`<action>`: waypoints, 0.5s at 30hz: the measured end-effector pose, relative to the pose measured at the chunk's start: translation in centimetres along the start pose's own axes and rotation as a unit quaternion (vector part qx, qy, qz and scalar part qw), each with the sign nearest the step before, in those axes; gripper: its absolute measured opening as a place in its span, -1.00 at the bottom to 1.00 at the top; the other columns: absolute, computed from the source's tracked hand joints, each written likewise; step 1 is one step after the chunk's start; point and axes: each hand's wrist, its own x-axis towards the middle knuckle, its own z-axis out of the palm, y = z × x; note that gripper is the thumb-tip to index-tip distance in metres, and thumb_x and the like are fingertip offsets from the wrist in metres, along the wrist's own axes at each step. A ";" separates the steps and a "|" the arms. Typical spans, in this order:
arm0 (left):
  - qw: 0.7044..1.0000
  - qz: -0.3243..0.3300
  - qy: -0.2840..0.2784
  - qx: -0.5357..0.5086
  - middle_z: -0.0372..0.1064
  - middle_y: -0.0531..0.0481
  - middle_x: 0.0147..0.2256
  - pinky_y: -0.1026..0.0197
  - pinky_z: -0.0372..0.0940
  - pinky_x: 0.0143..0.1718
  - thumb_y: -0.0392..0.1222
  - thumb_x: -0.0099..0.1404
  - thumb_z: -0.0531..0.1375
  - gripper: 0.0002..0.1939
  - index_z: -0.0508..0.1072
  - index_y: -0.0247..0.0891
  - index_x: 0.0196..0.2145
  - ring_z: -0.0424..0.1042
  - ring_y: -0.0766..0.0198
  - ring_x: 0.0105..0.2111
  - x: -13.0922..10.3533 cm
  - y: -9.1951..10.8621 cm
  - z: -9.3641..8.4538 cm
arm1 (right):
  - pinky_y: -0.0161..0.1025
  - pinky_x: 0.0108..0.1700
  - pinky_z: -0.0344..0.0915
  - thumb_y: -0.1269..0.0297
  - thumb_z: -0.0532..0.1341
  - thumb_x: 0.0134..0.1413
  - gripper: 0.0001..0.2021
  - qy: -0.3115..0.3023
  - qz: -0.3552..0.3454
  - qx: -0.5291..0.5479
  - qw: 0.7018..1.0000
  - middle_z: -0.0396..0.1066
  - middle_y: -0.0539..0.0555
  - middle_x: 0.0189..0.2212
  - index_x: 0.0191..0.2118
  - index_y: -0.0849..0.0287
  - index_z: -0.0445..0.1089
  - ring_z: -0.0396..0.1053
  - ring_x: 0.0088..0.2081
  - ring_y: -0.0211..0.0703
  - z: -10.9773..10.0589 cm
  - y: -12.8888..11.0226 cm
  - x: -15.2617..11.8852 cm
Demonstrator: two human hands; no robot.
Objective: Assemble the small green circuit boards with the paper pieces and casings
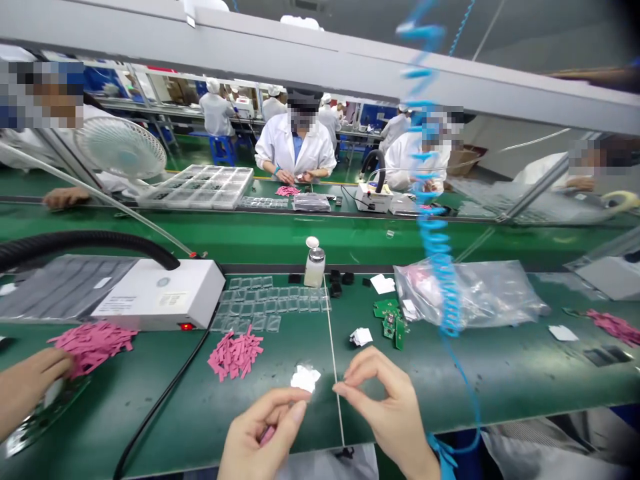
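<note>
Left hand (263, 430) curls round a pink strip (267, 435); right hand (387, 403) pinches narrow, contents unclear. Low left fingertips could scatter those white pieces (305, 378) towards the table's (175, 427) near edge.

The long dark-green workbench (180, 427) bore heaped pink strips (236, 355), rows of clear square plastic pieces (273, 301) and small green circuit boards (393, 321).
</note>
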 end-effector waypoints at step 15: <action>0.828 0.401 -0.166 0.355 0.55 0.06 -0.44 0.44 0.35 -0.46 -0.36 0.26 0.10 -0.82 0.49 -0.22 -0.26 0.50 0.36 -0.52 0.4 1.5 -0.7 | -0.33 -0.35 0.17 0.46 0.38 -0.07 -0.78 -0.254 0.000 -0.091 0.963 0.35 -0.07 -0.52 -0.53 0.19 0.30 0.31 -0.42 -0.27 -0.5 -1.1 1.9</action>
